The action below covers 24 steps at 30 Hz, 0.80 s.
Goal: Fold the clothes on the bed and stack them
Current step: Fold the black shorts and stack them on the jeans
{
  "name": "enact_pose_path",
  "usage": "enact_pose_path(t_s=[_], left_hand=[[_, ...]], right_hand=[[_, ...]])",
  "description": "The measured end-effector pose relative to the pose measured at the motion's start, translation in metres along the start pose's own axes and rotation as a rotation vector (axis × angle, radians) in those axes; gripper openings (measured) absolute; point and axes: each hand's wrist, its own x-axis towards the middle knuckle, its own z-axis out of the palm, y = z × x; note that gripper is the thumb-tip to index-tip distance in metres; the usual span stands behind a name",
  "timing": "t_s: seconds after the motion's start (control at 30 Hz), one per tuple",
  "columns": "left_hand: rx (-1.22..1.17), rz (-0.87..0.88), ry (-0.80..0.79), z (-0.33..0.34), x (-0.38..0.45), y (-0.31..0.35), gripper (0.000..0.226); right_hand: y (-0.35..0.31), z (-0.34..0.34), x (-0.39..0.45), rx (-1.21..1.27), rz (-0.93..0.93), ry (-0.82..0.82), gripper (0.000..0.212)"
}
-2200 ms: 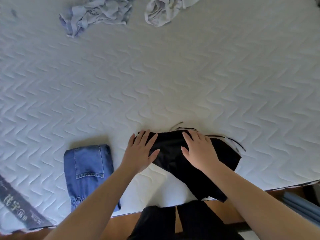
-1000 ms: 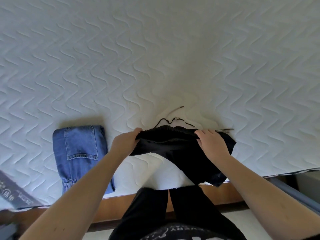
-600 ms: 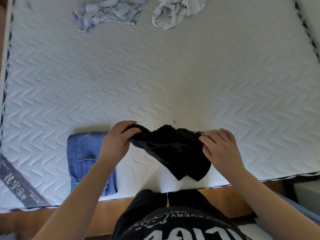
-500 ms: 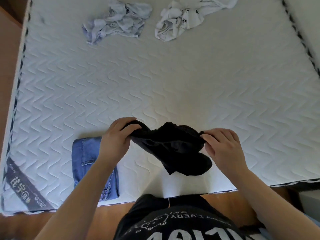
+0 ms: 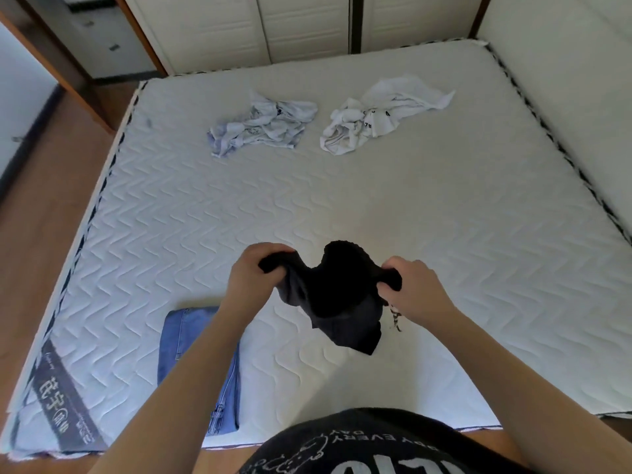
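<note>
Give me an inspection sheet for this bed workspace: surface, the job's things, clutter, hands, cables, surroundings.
Surface: white quilted mattress, bare, with a grey label strip at its near left corner.
Job's things: black garment held up above the near edge; folded jeans lying flat at near left; pale blue garment and white garment crumpled at the far side, apart from each other.
Clutter: nothing seen.
Hands: left hand and right hand each have a grip on an upper end of the black garment.
Cables: nothing seen; only a thin drawstring dangling from the black garment.
Surroundings: white cupboard doors beyond the bed, wooden floor on the left.
</note>
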Motion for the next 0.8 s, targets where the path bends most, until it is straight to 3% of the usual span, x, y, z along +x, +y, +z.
enact_pose_path(t_s=[0.1,0.23,0.33,0.4,0.47,0.53,0.63,0.73,0.8], left_hand=[[-0.128,-0.029,-0.073,0.013,-0.006,0.009,0.048],[-0.212,-0.02,-0.101,0.022,-0.005,0.026,0.042],[-0.227,-0.012,-0.122,0.022,-0.006,0.032,0.039],[-0.249,-0.003,-0.138,0.02,-0.007,0.033,0.04],[-0.271,-0.008,-0.151,0.019,-0.005,0.034,0.04],[-0.298,-0.022,-0.154,0.018,-0.003,0.035,0.039],[-0.355,-0.059,-0.109,0.019,0.0,0.03,0.039],[-0.383,-0.138,-0.034,0.026,0.003,0.019,0.033],[-0.313,-0.196,-0.021,0.034,0.003,0.011,0.034]], right_hand=[[-0.006,0.014,-0.003,0.125,0.142,-0.161,0.017],[-0.016,0.028,0.003,0.173,0.219,-0.24,0.04],[-0.022,0.036,0.009,0.134,0.249,-0.126,0.064],[-0.024,0.036,0.009,-0.021,0.098,0.023,0.072],[-0.027,0.03,0.012,-0.102,-0.16,0.081,0.055],[-0.03,0.021,0.017,-0.125,-0.287,0.026,0.029],[-0.037,0.009,0.016,-0.058,-0.172,-0.075,0.015],[-0.045,0.006,0.014,0.137,-0.051,-0.016,0.004],[-0.054,0.004,0.011,0.363,0.064,0.015,0.007]])
